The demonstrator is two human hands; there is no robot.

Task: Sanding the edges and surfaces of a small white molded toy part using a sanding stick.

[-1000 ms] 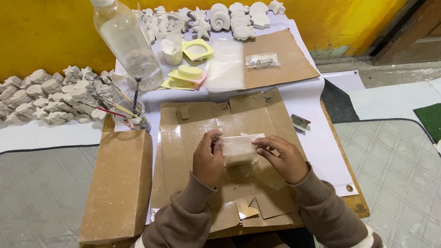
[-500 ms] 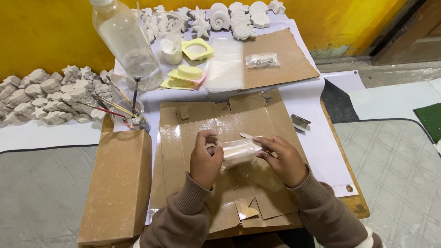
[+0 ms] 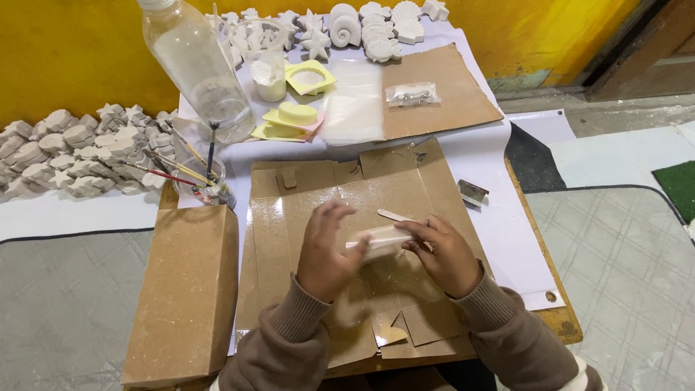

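1. Block (image 3: 376,242), pale and oblong, is sitting between both hands over the flattened cardboard (image 3: 304,217), near the middle of the table (image 3: 507,217).
2. Left hand (image 3: 322,250) is gripping the block's left end, fingers curled over it.
3. Right hand (image 3: 441,250) is pinching the right end and holding a flat stick (image 3: 394,214) against it.
4. Box (image 3: 184,289) is lying to the left; bottle (image 3: 195,69), yellow moulds (image 3: 297,119) and white shell casts (image 3: 376,29) are standing far behind.

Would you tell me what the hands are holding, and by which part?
Both hands, left and right, hold a pale block by its two ends, over the cardboard.
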